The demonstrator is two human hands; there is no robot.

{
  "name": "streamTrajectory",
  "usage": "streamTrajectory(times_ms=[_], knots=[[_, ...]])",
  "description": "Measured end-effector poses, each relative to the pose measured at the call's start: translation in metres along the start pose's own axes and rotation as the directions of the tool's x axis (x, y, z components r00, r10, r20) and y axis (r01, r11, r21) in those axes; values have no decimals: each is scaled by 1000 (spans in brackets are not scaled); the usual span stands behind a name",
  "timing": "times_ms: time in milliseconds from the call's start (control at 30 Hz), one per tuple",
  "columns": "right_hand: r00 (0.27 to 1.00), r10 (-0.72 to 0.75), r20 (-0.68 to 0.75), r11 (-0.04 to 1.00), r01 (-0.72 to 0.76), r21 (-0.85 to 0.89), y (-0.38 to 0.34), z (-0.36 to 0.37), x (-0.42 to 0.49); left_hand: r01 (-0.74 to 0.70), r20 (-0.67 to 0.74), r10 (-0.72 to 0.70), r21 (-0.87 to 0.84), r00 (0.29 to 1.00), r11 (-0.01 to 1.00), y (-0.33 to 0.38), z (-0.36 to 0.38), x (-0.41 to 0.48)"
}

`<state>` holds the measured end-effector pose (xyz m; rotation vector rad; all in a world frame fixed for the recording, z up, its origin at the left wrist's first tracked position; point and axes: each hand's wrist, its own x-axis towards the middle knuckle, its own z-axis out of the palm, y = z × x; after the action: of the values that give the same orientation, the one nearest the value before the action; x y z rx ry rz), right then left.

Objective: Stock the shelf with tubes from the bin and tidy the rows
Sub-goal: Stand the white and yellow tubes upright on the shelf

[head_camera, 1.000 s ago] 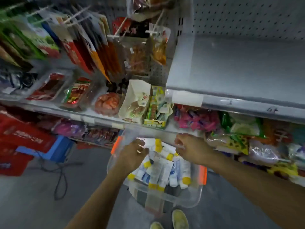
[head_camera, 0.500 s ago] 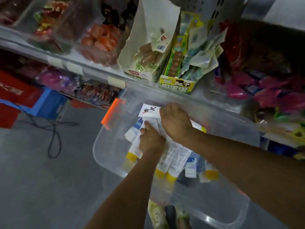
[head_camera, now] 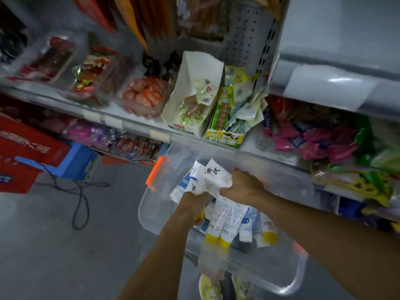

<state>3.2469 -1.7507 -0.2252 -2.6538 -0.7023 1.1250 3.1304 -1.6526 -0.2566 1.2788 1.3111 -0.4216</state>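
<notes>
Bin: a clear plastic bin (head_camera: pixel 151 215) with an orange latch (head_camera: pixel 157 171) on its left end sat just below the front edge of the snack shelf (head_camera: pixel 129 124), above the grey floor (head_camera: pixel 65 245).
Tubes: a bundle of white, yellow-capped tubes (head_camera: pixel 225 219) lay across the middle of the bin, caps toward its near rim. More lay loose toward its right side.
Left hand: the left hand (head_camera: pixel 194 201) was inside the bin at the bundle's left side, curled round several tubes. Its fingertips were hidden.
Right hand: the right hand (head_camera: pixel 244 185) was curled over the bundle's crimped far ends, gripping them beside a white tube (head_camera: pixel 214 173) printed with black characters.
Hands together: they were close, with tubes between them.
Shelf: display boxes (head_camera: pixel 190 100) stood at its front edge.
</notes>
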Motion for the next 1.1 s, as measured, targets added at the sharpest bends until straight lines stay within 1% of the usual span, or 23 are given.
streamTrajectory(times_ms=[67,167,233,300,400,500,600,667,767,900,1100], knots=[[999,35,-15,991,-32,132,6,-11,-25,-57,8,58,-65,998,996,2,-6,-28],[997,56,-53,931,-33,362,9,-33,-69,-108,33,115,-167,993,980,16,-10,-74],[995,49,-89,875,0,484,9,-52,-99,-159,70,178,-218,981,963,31,-12,-108],[989,28,-147,808,64,585,7,-72,-127,-229,96,263,-274,960,934,48,-14,-142],[963,4,-268,749,175,639,4,-104,-165,-336,114,386,-311,915,889,70,-13,-196],[927,-27,-373,725,275,632,7,-134,-201,-451,78,479,-236,874,861,83,-8,-239],[903,-87,-422,704,355,615,18,-165,-240,-551,32,563,-160,826,819,96,5,-278],[887,-133,-442,719,393,573,29,-185,-269,-641,23,648,-123,761,758,104,19,-308],[871,-203,-448,719,443,536,54,-211,-312,-787,83,791,-84,606,612,111,51,-356],[821,-238,-519,731,503,460,103,-249,-365,-874,109,877,-90,467,477,120,104,-409],[703,-304,-643,625,656,422,180,-314,-425,-950,79,954,-100,290,297,150,190,-482]])
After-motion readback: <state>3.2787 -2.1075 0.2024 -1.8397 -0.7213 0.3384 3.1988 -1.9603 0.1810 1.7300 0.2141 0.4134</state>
